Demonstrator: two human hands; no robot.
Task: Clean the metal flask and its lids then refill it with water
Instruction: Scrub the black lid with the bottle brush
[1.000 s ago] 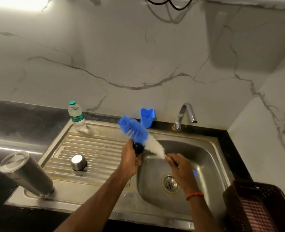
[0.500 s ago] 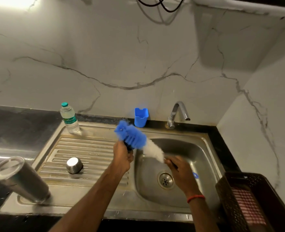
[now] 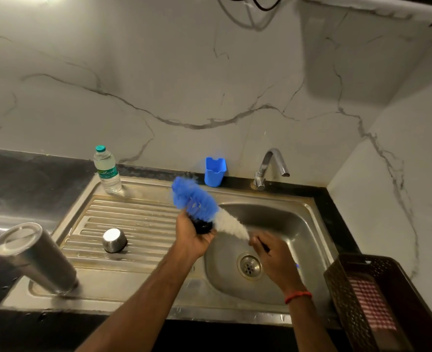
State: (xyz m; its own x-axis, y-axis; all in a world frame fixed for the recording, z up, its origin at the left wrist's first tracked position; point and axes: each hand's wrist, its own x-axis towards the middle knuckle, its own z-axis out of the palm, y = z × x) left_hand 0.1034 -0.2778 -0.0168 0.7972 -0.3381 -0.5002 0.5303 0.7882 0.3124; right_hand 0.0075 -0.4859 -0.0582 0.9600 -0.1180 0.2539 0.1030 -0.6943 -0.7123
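My left hand (image 3: 193,233) grips a small black lid (image 3: 203,225) over the sink's left edge. My right hand (image 3: 273,257) grips the handle of a blue and white bottle brush (image 3: 202,207), whose bristles lie across the black lid. The metal flask (image 3: 35,257) stands upside down on the front left corner of the sink's drainboard (image 3: 138,229). A small steel cup lid (image 3: 113,240) sits upside down on the ribbed drainboard.
A plastic water bottle (image 3: 107,170) stands at the drainboard's back corner. A blue plastic cup (image 3: 214,171) and a tap (image 3: 270,166) stand behind the basin (image 3: 293,224). A dark perforated basket (image 3: 377,301) with a checked cloth sits at the right.
The brush has shifted slightly back and forth across the black lid in my left hand. The view has moved; flask and steel lid stay put.
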